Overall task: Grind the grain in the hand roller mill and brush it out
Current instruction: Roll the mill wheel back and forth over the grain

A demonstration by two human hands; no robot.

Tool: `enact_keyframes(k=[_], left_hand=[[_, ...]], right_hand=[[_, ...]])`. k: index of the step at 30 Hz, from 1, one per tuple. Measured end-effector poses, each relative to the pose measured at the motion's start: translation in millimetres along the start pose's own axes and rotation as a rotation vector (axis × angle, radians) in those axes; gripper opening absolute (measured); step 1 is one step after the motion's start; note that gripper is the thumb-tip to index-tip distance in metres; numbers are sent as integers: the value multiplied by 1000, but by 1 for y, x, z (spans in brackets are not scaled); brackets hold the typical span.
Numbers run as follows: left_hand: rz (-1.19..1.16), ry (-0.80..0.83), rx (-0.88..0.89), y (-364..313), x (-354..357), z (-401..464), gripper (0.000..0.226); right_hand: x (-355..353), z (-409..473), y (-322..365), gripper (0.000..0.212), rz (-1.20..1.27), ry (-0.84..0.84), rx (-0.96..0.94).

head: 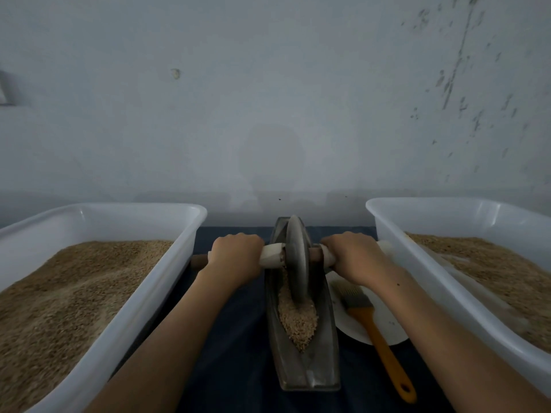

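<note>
We held the axle with both hands: our left hand (pixel 235 254) curled round its white sleeve left of the wheel (pixel 296 257), our right hand (pixel 354 257) curled round the sleeve on the other side. The wheel stood upright in the trough (pixel 301 368) at the table's middle, toward its far end, with grain (pixel 298 320) heaped before it (coarse, pale). Just right of the trough, a brush (pixel 369 317) lay on a plate (pixel 387 329). Bins (pixel 167 263) of grain flanked both sides.

Both hands (pixel 235 253) grip roller axle (pixel 271 255), grain (pixel 298 320) in trough (pixel 302 374)
</note>
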State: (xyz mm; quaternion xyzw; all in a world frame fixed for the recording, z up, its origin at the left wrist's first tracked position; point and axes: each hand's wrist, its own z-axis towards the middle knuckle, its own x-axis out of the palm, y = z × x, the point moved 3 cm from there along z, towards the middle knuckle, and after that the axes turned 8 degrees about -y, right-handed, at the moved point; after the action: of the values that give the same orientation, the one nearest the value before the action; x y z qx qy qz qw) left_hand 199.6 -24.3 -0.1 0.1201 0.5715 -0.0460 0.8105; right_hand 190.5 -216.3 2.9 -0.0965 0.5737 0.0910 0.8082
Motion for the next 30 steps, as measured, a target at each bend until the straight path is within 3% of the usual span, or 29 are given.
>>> enact_keyframes(k=[6, 12, 16, 21, 27, 30], left_hand=[[6, -73, -6, -1, 2, 1, 26], [-2, 116, 28, 4, 3, -1, 39], [-1, 189, 35, 4, 2, 0, 45], [-32, 147, 17, 4, 3, 0, 40], [-15, -74, -30, 3, 6, 1, 25], [-29, -75, -41, 4, 7, 0, 24]], right_hand=[[0, -2, 1, 9, -10, -49, 5], [-8, -2, 5, 19, -58, 198, -13], [-10, -3, 5, 14, -39, 354, -1], [-8, -3, 6, 19, -62, 262, 1], [-6, 0, 9, 22, -99, 74, 41], [-6, 2, 11, 25, -114, 59, 38]])
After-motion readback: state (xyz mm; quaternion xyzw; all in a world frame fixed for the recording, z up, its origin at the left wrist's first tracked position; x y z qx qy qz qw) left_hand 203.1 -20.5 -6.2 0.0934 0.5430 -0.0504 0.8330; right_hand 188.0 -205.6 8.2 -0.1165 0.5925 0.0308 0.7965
